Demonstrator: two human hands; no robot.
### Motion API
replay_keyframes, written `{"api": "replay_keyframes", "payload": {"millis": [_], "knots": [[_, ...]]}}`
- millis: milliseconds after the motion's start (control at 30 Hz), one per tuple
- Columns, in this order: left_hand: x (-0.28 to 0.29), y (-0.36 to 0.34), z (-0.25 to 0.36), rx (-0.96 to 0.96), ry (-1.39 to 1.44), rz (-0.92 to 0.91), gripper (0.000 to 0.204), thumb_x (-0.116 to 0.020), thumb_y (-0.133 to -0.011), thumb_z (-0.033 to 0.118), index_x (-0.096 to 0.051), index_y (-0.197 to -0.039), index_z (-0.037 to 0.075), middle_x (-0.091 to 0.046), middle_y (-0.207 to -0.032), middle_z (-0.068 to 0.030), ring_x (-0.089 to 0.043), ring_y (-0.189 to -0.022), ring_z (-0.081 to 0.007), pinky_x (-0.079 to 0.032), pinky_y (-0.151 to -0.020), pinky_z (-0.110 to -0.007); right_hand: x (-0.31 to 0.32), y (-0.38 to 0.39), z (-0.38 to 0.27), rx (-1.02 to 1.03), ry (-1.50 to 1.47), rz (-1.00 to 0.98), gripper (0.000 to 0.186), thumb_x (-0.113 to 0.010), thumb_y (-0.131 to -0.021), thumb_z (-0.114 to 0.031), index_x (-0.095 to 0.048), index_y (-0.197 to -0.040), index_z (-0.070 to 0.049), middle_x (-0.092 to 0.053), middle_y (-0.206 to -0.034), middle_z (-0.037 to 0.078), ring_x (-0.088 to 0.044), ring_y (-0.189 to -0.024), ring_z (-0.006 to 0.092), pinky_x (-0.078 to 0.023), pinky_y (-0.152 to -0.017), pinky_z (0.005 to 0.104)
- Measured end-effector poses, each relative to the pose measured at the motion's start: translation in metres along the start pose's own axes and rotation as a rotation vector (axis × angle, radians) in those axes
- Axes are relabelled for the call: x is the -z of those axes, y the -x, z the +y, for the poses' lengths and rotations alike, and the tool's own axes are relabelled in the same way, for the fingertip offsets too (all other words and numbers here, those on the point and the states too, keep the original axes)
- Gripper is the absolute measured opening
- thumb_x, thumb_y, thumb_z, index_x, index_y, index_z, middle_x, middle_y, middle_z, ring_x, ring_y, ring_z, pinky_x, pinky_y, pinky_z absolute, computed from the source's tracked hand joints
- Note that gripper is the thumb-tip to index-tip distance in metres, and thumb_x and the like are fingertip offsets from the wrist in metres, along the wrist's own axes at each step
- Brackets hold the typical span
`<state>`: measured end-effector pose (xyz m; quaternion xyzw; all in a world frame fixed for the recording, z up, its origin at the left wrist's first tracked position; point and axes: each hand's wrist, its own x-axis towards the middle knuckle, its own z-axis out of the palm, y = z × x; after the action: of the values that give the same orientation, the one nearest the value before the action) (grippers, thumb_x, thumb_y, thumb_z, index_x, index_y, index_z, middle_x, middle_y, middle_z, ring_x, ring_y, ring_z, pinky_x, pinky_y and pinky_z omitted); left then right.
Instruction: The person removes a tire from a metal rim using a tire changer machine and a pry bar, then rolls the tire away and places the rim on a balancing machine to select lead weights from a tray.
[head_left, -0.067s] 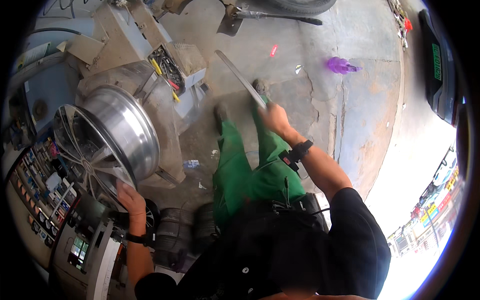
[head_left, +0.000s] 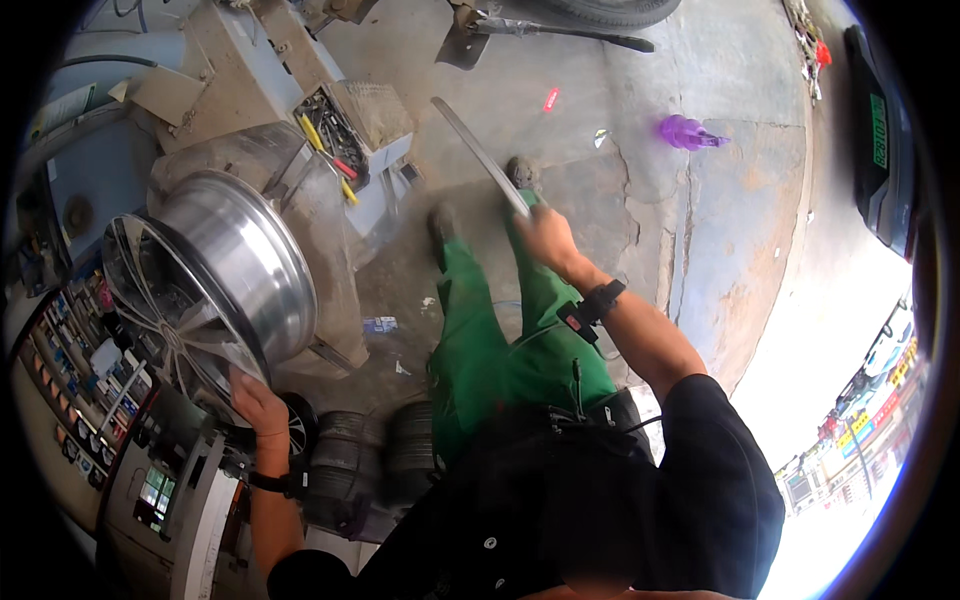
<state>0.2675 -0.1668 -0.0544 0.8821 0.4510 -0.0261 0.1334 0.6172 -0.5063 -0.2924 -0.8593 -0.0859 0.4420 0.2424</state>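
My right hand point(head_left: 545, 235) is closed round a long, flat metal bar point(head_left: 468, 140), which angles up and left over the floor. My left hand point(head_left: 258, 400) grips the lower edge of a silver multi-spoke wheel rim point(head_left: 250, 260) at the left; whether something pale under my fingers is separate from the rim, I cannot tell. The rim, with no tire on it, stands tilted on a dusty grey machine point(head_left: 200, 150). Beside it a tray point(head_left: 330, 135) holds several tools with red and yellow handles.
A purple bottle point(head_left: 683, 132) lies on the cracked floor point(head_left: 740, 240). A tire point(head_left: 590, 12) and a black bar are at the top. Stacked tires point(head_left: 345, 455) stand beside my legs. A dark car point(head_left: 878, 140) is at the right, a cluttered shelf point(head_left: 70, 370) at the lower left.
The rim and my left hand have shifted very slightly left in the view, while the floor items appear slightly to the right. My grip on both things looks the same.
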Motion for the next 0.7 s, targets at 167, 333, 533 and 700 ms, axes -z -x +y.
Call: {"api": "replay_keyframes", "payload": {"millis": [167,333,533,700], "knots": [[-0.004,0.010,0.002,-0.033,-0.055,0.065,0.053,-0.029,-0.105,0.031,-0.054,-0.123,-0.012,-0.062,-0.111,-0.0311,-0.062,-0.098,-0.0455,-0.046,-0.089,-0.046,-0.012,-0.030,-0.006,-0.054,-0.101,-0.125,0.043,-0.061,-0.092,-0.037,-0.059,-0.090,0.005,-0.064,-0.084,0.030,-0.063,-0.086,0.0469,-0.049,-0.076,0.0504],[0.001,0.008,0.014,0.095,0.123,-0.050,0.059,-0.025,-0.105,0.037,-0.056,-0.123,-0.011,-0.065,-0.110,-0.0253,-0.064,-0.098,-0.0378,-0.048,-0.088,-0.041,-0.042,-0.042,-0.005,-0.121,-0.147,-0.261,0.046,-0.060,-0.093,-0.039,-0.060,-0.096,0.007,-0.065,-0.088,0.030,-0.065,-0.090,0.0444,-0.050,-0.079,0.0471],[0.004,0.037,-0.044,0.000,-0.108,-0.008,0.064,-0.021,-0.105,0.042,-0.057,-0.123,-0.009,-0.064,-0.113,-0.0265,-0.063,-0.099,-0.0409,-0.049,-0.088,-0.044,-0.094,-0.045,0.046,-0.191,-0.050,-0.446,0.055,-0.057,-0.092,-0.045,-0.061,-0.098,0.009,-0.066,-0.092,0.032,-0.064,-0.096,0.0459,-0.049,-0.083,0.0472],[0.005,0.043,-0.043,0.028,-0.037,0.013,0.064,-0.021,-0.106,0.042,-0.057,-0.123,-0.008,-0.061,-0.118,-0.0289,-0.062,-0.102,-0.0429,-0.048,-0.089,-0.048,-0.075,-0.013,0.020,-0.268,-0.156,-0.324,0.052,-0.057,-0.094,-0.043,-0.059,-0.094,0.009,-0.065,-0.085,0.029,-0.066,-0.087,0.0427,-0.050,-0.077,0.0465]]}}
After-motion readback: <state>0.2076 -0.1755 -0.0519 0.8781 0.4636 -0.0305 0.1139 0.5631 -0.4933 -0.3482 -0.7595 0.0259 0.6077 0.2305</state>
